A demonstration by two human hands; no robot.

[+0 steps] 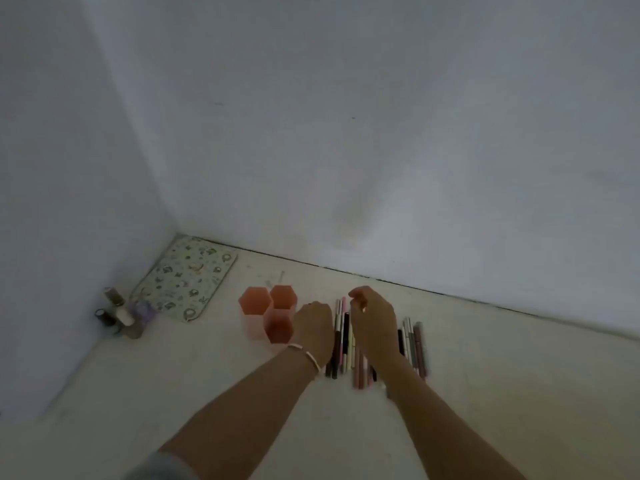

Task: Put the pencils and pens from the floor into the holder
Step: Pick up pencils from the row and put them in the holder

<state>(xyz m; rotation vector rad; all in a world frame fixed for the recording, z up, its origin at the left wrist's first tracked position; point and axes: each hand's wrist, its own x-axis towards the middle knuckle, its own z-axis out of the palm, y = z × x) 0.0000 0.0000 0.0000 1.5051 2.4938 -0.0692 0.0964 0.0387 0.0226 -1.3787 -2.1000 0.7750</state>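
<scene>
A pink holder (268,315) made of three hexagonal cups stands on the pale floor, left of centre. To its right lies a row of several pens and pencils (343,337), with more pens (414,344) further right. My left hand (313,327), a bracelet on its wrist, hovers between the holder and the row; its fingers curl down and are hidden, so I cannot tell whether it holds anything. My right hand (374,323) hangs over the middle of the row with its fingers bent and loosely apart, and nothing shows in it. The frame is blurred.
A patterned mat (188,275) lies in the corner where two white walls meet. Several small bottles (121,313) stand by the left wall. The wall's base (415,284) runs just behind the pens. A sleeve edge shows at the bottom left.
</scene>
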